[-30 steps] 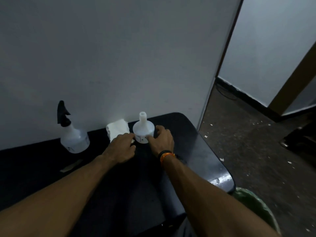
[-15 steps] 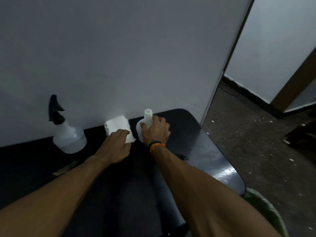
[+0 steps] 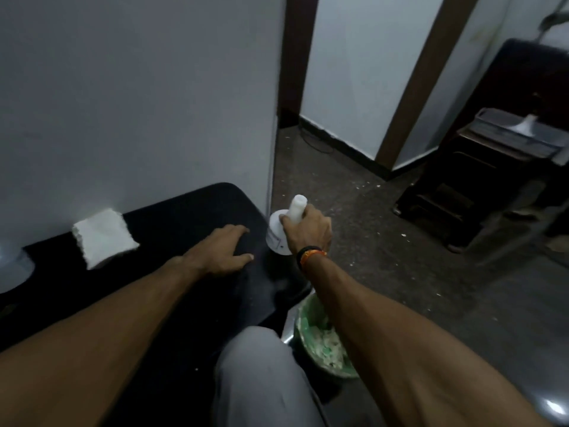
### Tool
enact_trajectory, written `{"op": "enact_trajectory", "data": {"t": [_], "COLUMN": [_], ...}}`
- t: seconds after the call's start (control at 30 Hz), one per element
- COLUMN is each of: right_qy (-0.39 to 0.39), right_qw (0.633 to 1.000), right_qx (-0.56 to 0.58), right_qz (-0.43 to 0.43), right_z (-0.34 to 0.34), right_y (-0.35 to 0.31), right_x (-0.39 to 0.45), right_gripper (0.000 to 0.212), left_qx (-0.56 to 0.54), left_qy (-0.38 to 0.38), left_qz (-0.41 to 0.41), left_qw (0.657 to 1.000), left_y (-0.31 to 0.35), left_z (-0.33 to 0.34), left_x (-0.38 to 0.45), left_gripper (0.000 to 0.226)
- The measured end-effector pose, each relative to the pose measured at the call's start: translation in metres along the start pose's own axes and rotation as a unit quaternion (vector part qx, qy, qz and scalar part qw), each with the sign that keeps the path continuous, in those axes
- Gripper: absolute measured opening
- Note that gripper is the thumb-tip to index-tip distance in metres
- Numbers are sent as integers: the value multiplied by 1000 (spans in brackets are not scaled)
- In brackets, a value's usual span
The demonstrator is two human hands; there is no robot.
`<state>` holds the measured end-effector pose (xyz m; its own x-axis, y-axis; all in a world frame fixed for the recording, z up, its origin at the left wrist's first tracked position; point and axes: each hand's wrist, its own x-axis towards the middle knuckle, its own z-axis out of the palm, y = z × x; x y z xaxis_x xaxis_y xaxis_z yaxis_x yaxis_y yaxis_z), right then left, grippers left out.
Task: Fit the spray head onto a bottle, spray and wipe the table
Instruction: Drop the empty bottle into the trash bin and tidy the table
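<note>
My right hand (image 3: 308,229) grips a white bottle (image 3: 277,232) by its bare neck, with no spray head on it, at the right end of the black table (image 3: 184,208). My left hand (image 3: 220,249) rests flat on the tabletop, fingers spread, holding nothing. A folded white cloth (image 3: 103,237) lies near the wall on the table. At the far left edge only the rounded base of a second bottle (image 3: 12,265) shows; its black spray head is out of frame.
A green bucket (image 3: 323,349) stands on the floor under the table's right end, beside my knee (image 3: 255,365). Dark wooden furniture (image 3: 480,186) stands on the right. The white wall runs directly behind the table, ending at a doorway.
My right hand has carried the white bottle away from the cloth to the table's right end. My left hand let go of the cloth and lies flat. The view swung right.
</note>
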<state>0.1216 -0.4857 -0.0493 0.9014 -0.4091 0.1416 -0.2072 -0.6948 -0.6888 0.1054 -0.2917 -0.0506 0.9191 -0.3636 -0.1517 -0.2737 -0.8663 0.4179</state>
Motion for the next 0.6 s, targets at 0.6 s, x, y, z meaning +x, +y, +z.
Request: {"op": "enact_trajectory", "data": {"t": [0.6], "right_qy": [-114], "right_qw": [955], "right_qx": [-62], "right_qz": [265], "right_z": [-39], "right_y": [235], "right_x": [-16], "right_gripper": [53], "left_qx": [118], "left_qy": [-117], "left_qz": [134], "left_qw": [977], "left_y": [146], "left_z": [131], "left_x": [63], "left_gripper": [64]}}
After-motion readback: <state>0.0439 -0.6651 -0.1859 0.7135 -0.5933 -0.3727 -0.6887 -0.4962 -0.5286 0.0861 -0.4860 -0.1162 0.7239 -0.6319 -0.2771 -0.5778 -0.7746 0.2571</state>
